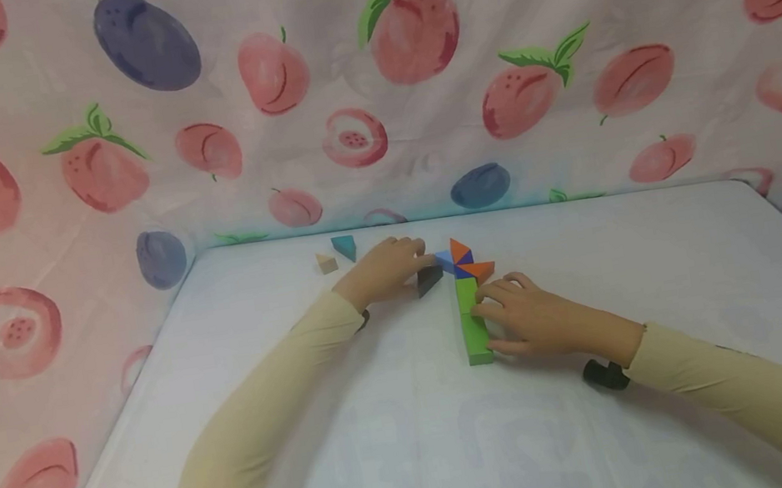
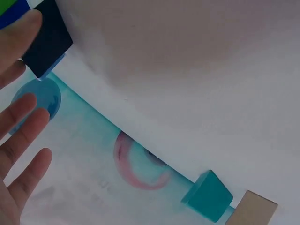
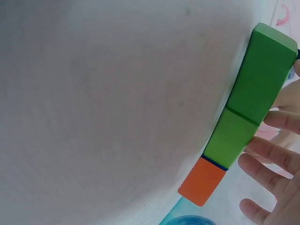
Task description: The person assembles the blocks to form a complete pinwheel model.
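A pinwheel-like cluster of orange triangular blocks (image 1: pixel 460 249), dark blue pieces and a light blue block (image 1: pixel 443 261) tops a line of two green blocks (image 1: pixel 475 335) on the white table. At the cluster's left side, my left hand (image 1: pixel 387 268) pinches a dark triangular block (image 2: pixel 52 35) between thumb and index finger; its other fingers are spread. My right hand (image 1: pixel 534 315) lies along the right side of the green blocks, fingers loosely extended and fingertips right at their edge. In the right wrist view an orange block (image 3: pixel 202 181) ends the row past the green ones.
Near the table's back edge, left of the left hand, lie a teal triangular block (image 1: pixel 343 247) and a plain wooden block (image 1: pixel 327 263). A fruit-print cloth (image 1: pixel 421 138) hangs behind and beside the table. Under the right wrist shows a black device (image 1: pixel 605 375).
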A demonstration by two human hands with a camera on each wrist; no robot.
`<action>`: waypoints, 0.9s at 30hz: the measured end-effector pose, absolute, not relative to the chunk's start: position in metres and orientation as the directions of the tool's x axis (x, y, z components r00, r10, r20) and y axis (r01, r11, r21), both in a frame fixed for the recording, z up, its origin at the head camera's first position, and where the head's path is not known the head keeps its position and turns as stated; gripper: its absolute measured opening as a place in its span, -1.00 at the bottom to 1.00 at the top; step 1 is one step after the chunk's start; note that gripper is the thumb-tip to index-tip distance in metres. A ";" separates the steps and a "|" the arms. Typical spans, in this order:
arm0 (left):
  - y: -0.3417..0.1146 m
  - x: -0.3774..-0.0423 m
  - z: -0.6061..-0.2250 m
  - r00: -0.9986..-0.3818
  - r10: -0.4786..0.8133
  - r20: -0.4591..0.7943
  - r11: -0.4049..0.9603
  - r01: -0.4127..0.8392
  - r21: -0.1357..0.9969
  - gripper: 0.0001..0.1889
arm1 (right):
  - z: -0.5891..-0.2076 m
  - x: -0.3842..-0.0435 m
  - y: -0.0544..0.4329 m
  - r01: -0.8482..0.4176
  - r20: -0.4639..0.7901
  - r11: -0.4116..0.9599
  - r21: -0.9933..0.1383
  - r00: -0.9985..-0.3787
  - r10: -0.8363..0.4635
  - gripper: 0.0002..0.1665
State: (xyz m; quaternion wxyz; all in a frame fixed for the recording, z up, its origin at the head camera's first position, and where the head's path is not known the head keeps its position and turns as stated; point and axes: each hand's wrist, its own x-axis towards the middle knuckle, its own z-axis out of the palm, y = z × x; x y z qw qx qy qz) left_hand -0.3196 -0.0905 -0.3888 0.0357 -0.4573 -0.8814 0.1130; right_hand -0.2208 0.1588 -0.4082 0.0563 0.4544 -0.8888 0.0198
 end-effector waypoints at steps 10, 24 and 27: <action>-0.087 -0.314 -0.398 -0.610 0.792 0.009 0.599 0.775 -0.202 -0.54 | -0.409 -0.221 0.160 -0.811 0.126 0.585 0.025 -0.578 -0.807 -0.47; -0.081 -0.308 -0.396 -0.645 0.764 -0.002 0.631 0.748 -0.206 -0.52 | -0.409 -0.221 0.160 -0.819 0.155 0.572 0.039 -0.561 -0.813 -0.48; -0.081 -0.307 -0.396 -0.649 0.761 0.004 0.635 0.744 -0.208 -0.51 | -0.409 -0.221 0.160 -0.819 0.153 0.573 0.037 -0.562 -0.813 -0.48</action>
